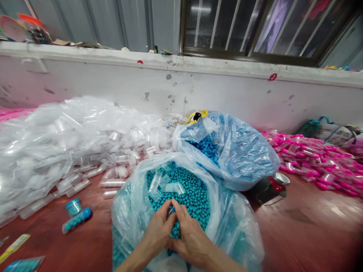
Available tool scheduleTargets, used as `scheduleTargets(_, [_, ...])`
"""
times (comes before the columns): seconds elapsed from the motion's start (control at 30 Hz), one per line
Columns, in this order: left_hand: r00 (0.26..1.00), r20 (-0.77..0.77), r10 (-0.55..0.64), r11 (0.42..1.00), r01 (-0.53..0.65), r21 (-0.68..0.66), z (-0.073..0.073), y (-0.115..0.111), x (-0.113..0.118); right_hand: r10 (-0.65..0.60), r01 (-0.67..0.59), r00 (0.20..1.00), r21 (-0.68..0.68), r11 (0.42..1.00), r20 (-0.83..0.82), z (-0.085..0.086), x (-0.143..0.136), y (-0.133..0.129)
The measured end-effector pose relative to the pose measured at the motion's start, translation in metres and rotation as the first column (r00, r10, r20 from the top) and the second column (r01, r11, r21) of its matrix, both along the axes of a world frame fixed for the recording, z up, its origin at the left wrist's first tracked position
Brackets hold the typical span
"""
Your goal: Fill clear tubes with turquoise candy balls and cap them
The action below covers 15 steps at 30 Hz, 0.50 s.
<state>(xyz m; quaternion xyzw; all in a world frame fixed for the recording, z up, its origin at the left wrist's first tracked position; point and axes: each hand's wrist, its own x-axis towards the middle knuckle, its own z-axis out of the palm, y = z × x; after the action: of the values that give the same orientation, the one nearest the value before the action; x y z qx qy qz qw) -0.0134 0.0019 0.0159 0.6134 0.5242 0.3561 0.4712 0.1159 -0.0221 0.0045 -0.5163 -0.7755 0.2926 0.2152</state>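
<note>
My left hand and my right hand meet at the fingertips over an open clear plastic bag full of small teal balls. The fingers of both hands are curved inward. Between them is something small, partly dark and shiny, mostly hidden, and I cannot make out what it is. Teal balls show in the gap between my palms. Just beyond my fingertips, a few clear plastic tubes lie on the balls.
A heap of clear tubes spreads left. A blue cap-topped tube of teal balls lies near it. Behind stands a bag of blue pieces. Right are a dark box with a metal lid and a pile of pink packets.
</note>
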Motion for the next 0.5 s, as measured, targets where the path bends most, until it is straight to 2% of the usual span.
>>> scheduleTargets(0.07, [0.986,-0.166,0.032,0.998,-0.021,0.065,0.004,0.002,-0.031,0.089,-0.088,0.996,-0.067,0.994,0.013,0.007,0.007,0.006])
scheduleTargets(0.13, [0.93,-0.344,0.13,0.987,-0.091,0.129,0.006,0.006,-0.07,0.116,-0.11,0.99,-0.08,0.991,0.075,0.012,0.016,0.017])
scheduleTargets(0.17, [0.874,-0.45,0.185,0.98,-0.126,0.157,0.006,0.009,-0.089,0.103,-0.094,0.986,-0.075,0.993,0.128,0.013,0.02,0.025])
scheduleTargets(0.23, [0.709,-0.633,0.309,0.949,-0.19,0.25,0.004,0.015,-0.123,0.026,-0.018,0.966,-0.034,0.999,0.258,0.012,0.024,0.043])
scheduleTargets(0.3, [0.53,-0.741,0.411,0.909,-0.179,0.376,0.002,0.02,-0.144,-0.07,0.065,0.924,0.027,0.998,0.377,0.008,0.022,0.061])
scheduleTargets(0.37, [0.428,-0.764,0.483,0.869,-0.127,0.478,0.002,0.024,-0.145,-0.131,0.115,0.878,0.064,0.991,0.461,0.001,0.014,0.078])
scheduleTargets(0.4, [0.423,-0.753,0.505,0.851,-0.1,0.515,0.003,0.024,-0.138,-0.146,0.129,0.862,0.068,0.989,0.485,-0.003,0.01,0.085])
scheduleTargets(0.47, [0.489,-0.719,0.495,0.834,-0.033,0.551,0.005,0.024,-0.113,-0.161,0.148,0.85,0.065,0.987,0.502,-0.012,0.003,0.096])
scheduleTargets(0.5, [0.53,-0.719,0.451,0.842,0.016,0.54,0.005,0.023,-0.097,-0.165,0.154,0.85,0.064,0.986,0.501,-0.015,0.002,0.1])
